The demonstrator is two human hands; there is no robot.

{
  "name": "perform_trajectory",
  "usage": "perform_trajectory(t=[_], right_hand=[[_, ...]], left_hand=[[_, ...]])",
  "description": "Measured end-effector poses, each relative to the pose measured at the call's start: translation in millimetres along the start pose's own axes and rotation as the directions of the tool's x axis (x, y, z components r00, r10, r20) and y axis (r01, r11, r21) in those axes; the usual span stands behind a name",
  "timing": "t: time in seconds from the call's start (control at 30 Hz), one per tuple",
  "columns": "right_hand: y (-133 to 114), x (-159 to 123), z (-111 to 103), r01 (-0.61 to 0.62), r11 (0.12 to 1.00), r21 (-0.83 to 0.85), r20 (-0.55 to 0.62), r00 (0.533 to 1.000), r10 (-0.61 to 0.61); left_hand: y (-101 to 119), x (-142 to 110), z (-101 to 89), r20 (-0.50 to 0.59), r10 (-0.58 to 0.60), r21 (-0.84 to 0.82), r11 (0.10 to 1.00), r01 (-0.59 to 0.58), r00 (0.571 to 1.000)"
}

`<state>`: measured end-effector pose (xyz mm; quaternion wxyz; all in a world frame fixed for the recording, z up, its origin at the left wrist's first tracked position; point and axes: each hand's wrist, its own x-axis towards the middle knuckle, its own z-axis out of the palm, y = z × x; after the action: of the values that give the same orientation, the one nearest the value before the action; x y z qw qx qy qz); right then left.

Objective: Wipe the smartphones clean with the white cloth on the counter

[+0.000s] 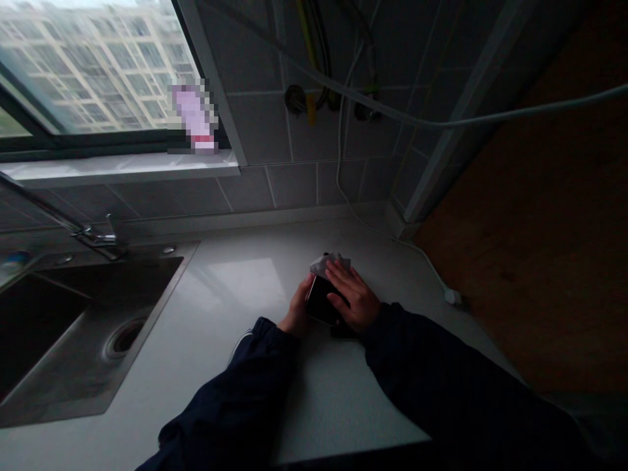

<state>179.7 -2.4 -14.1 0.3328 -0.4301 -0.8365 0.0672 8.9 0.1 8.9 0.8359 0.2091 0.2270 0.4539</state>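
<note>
Over the counter, my left hand (296,311) grips the left edge of a dark, flat rectangular object (320,302) with a thin light rim. It looks like a phone or small tablet, but I cannot tell which. My right hand (356,299) lies across its right side, fingers stretched together and pressing a pale grey cloth or tissue (321,264) against its far end. The thumb rests over the dark surface. Beneath my right wrist, another small black thing (342,331) shows in part; its kind is unclear.
A steel sink (161,314) with a faucet (101,239) is set into the white counter (235,366) at left. A white cable runs down the tiled wall to a white plug (452,297) at right. A blurred-out pinkish item (193,114) stands on the windowsill. A brown panel (530,261) borders the right.
</note>
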Motion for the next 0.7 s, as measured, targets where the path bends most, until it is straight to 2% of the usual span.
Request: perform_trajectory(t=[0.17,0.27,0.37,0.47,0.57,0.7], right_hand=[[2,1,-3,-0.072,0.997,-0.029,-0.071,0.995,0.07],[2,2,-3,-0.062,0.997,-0.039,-0.075,0.995,0.059],[-1,1,-2,-0.025,0.999,-0.035,-0.021,0.999,0.025],[-8,-1,1,0.063,0.998,0.014,0.018,0.998,-0.063],[-16,-5,3,0.169,0.98,0.101,0.049,0.983,-0.174],[-22,-6,2,0.257,0.946,0.198,0.055,0.96,-0.273]], left_hand=[[-1,-1,-2.6,0.079,-0.022,0.112,0.994,0.013,0.997],[-3,0,-4.9,0.106,0.042,0.189,0.98,-0.061,0.993],[-3,2,-4.6,0.051,0.08,0.129,0.988,-0.086,0.995],[1,1,-2.4,-0.035,-0.001,0.011,1.0,0.002,0.999],[5,1,-1.2,-0.074,-0.077,-0.098,0.993,0.069,0.994],[5,4,-3.2,-0.073,-0.023,-0.119,0.993,0.014,0.997]])
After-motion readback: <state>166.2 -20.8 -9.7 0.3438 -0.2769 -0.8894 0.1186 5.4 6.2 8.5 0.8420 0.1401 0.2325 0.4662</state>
